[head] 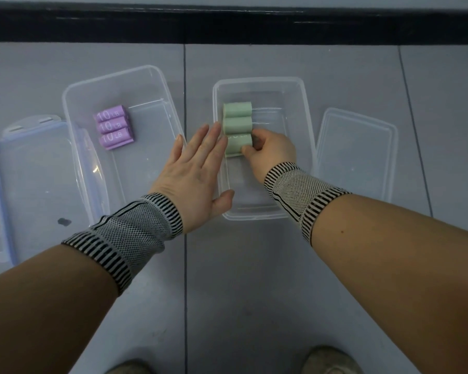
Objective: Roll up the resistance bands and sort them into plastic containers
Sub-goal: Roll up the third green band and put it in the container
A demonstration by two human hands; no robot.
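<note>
The right hand (270, 152) pinches the nearest green roll (238, 145) inside the right container (305, 109), thumb and fingers curled round the roll's right end. The roll lies flat with its long axis running left to right, touching the second of three green rolls stacked in a row away from the hand. The left hand (197, 168) is flat and relaxed, fingers straight, its fingertips (222, 136) by the roll's left end at the container's left wall. Left of that hand, three purple rolls (114, 127) lie in the left container (73, 98), axes also crosswise.
</note>
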